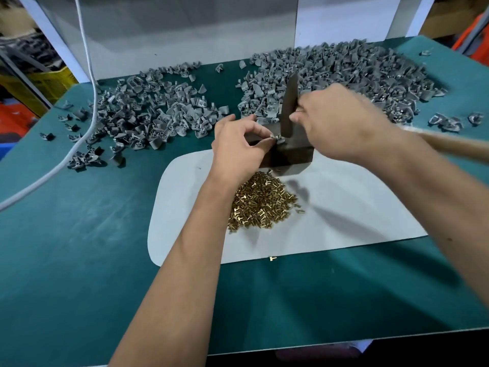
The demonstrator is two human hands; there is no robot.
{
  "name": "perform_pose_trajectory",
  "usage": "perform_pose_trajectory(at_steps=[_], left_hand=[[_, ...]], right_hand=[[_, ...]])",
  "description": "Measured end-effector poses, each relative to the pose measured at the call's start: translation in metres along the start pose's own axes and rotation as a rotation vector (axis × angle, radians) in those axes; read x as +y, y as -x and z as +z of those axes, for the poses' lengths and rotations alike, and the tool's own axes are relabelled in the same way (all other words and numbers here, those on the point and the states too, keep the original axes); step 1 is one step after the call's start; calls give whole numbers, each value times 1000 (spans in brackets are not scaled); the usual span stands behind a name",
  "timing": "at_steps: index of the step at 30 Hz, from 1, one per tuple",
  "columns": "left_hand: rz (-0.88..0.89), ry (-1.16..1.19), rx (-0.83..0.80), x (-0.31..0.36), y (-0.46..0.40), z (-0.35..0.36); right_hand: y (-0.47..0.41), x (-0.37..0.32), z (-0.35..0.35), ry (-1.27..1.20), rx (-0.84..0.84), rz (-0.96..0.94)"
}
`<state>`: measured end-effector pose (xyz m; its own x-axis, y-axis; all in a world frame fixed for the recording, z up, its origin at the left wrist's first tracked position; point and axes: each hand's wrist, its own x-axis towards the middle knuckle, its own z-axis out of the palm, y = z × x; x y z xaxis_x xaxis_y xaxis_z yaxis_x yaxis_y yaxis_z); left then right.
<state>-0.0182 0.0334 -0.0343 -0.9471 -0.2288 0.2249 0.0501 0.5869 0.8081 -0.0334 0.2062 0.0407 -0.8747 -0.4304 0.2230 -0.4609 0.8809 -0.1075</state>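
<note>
My left hand (pixel 239 147) pinches a small grey metal part (pixel 275 138) on top of a dark metal block (pixel 291 154). My right hand (pixel 336 123) grips the handle of a hammer whose dark head (pixel 289 109) stands upright just above that part; the wooden handle (pixel 449 144) runs out to the right, blurred. A heap of small brass rivets (pixel 260 205) lies on a white sheet (pixel 344 221) just in front of the block.
Two big piles of grey metal parts lie on the green table, one at the back left (pixel 148 115) and one at the back right (pixel 352 72). A white cable (pixel 87 123) hangs down on the left. One stray rivet (pixel 273 258) lies at the sheet's front edge.
</note>
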Motion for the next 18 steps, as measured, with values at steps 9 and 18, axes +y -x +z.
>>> perform_pose_trajectory(at_steps=[9, 18], left_hand=[[-2, 24, 2, -2, -1, 1], [-8, 14, 8, -2, -2, 0]], right_hand=[[4, -3, 0, 13, -24, 3], [3, -2, 1, 29, -72, 26]])
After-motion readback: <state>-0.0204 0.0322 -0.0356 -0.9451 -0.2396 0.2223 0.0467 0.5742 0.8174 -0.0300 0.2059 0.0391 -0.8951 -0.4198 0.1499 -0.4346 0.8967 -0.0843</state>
